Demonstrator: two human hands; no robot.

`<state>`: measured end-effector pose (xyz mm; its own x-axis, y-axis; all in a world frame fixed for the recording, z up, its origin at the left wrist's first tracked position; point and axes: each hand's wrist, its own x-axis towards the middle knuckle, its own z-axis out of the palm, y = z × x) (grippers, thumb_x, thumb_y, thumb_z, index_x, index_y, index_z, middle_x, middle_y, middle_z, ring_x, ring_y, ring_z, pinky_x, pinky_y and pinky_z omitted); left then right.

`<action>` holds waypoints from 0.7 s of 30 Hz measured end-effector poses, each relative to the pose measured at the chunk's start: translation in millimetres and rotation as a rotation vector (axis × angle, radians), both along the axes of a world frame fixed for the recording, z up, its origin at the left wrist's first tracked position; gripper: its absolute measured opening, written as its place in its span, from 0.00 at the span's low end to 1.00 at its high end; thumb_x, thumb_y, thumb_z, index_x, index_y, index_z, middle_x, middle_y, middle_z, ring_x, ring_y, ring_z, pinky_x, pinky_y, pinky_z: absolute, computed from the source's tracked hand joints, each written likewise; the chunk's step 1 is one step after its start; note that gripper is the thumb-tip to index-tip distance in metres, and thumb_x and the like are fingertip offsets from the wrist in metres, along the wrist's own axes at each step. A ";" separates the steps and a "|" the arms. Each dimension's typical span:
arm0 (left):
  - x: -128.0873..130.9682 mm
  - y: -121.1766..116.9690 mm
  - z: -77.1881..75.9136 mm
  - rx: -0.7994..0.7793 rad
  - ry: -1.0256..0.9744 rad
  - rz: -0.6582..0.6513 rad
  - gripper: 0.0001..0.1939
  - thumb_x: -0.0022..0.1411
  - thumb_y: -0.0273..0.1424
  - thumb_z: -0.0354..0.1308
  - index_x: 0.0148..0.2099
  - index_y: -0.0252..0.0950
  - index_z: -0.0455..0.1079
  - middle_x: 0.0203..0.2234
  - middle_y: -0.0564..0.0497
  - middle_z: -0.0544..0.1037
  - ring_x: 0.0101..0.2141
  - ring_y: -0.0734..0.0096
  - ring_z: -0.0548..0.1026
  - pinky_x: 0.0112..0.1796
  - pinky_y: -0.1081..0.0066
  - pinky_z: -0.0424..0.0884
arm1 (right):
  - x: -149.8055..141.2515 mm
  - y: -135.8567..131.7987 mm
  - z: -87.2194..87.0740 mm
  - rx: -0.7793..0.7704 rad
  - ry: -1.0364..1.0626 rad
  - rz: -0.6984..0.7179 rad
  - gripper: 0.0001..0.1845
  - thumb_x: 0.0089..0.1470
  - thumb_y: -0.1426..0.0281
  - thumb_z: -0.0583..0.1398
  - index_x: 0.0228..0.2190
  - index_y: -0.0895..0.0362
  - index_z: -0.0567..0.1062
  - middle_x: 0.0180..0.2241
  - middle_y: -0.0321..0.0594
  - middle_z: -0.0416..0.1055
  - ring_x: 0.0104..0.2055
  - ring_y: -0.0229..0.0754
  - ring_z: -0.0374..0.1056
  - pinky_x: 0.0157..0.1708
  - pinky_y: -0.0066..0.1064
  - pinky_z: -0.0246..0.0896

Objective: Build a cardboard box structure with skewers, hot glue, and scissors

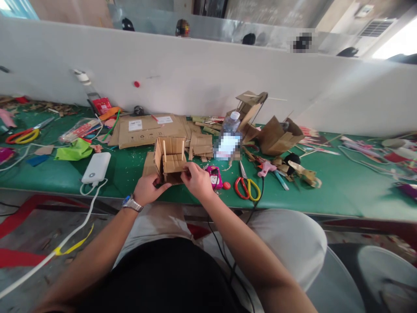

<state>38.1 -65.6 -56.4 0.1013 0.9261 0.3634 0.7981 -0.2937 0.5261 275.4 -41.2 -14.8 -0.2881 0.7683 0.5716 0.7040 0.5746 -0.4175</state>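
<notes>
Between left hand (148, 189) and right hand (197, 180), at near edge of worktop (355, 187): cardboard box (174, 163), walls standing just beyond fingers, long axis unclear to me. Both hands touch it, neither nearer. Right fingers pinched together on front panel's right end. Left thumb spread, other fingers partly hidden at near left corner; I can't tell their grip.

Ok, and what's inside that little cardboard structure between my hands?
Inside the cardboard structure, a pale stick stands upright near the left, with a flat cardboard piece beside it. Most of the space under that piece is covered or too dark to tell; your right hand hides its corner.
</notes>
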 end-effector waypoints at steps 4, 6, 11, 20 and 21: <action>-0.7 -0.5 0.0 -0.007 -0.009 0.003 0.28 0.61 0.58 0.62 0.27 0.41 0.60 0.19 0.54 0.67 0.23 0.69 0.66 0.28 0.67 0.55 | 1.8 0.1 3.3 0.013 0.058 -0.037 0.07 0.60 0.73 0.60 0.40 0.52 0.75 0.37 0.41 0.82 0.36 0.45 0.79 0.35 0.31 0.69; -1.0 -1.1 0.5 -0.004 -0.024 -0.005 0.28 0.61 0.58 0.62 0.27 0.41 0.60 0.20 0.54 0.67 0.23 0.69 0.66 0.29 0.68 0.56 | 4.6 0.1 7.7 -0.004 0.117 -0.067 0.07 0.59 0.72 0.61 0.40 0.52 0.75 0.35 0.40 0.82 0.35 0.46 0.78 0.35 0.32 0.70; -2.0 -2.8 2.4 0.018 -0.061 -0.042 0.27 0.60 0.57 0.64 0.28 0.40 0.61 0.20 0.55 0.67 0.23 0.70 0.66 0.29 0.68 0.58 | 17.4 3.9 19.9 -0.135 0.364 -0.095 0.08 0.55 0.68 0.62 0.39 0.52 0.73 0.28 0.35 0.77 0.29 0.43 0.75 0.31 0.32 0.68; 6.3 -23.8 6.6 0.375 -0.139 -0.002 0.20 0.70 0.40 0.62 0.27 0.40 0.61 0.19 0.56 0.66 0.23 0.72 0.65 0.29 0.70 0.61 | 41.9 9.8 39.0 -0.388 0.840 -0.007 0.11 0.55 0.62 0.66 0.34 0.52 0.69 0.28 0.32 0.71 0.25 0.37 0.67 0.24 0.30 0.67; 9.2 -27.3 9.1 0.416 -0.152 -0.013 0.18 0.70 0.37 0.62 0.28 0.40 0.63 0.20 0.57 0.66 0.23 0.73 0.66 0.29 0.70 0.62 | 43.3 8.6 40.7 -0.413 0.872 0.003 0.12 0.54 0.61 0.66 0.34 0.52 0.69 0.28 0.31 0.70 0.25 0.37 0.66 0.23 0.29 0.66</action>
<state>47.3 -92.8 -47.4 0.0283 0.6970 0.7165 0.7155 -0.5146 0.4724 318.7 -32.6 25.8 0.1074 0.9566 0.2708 0.0492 0.2670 -0.9624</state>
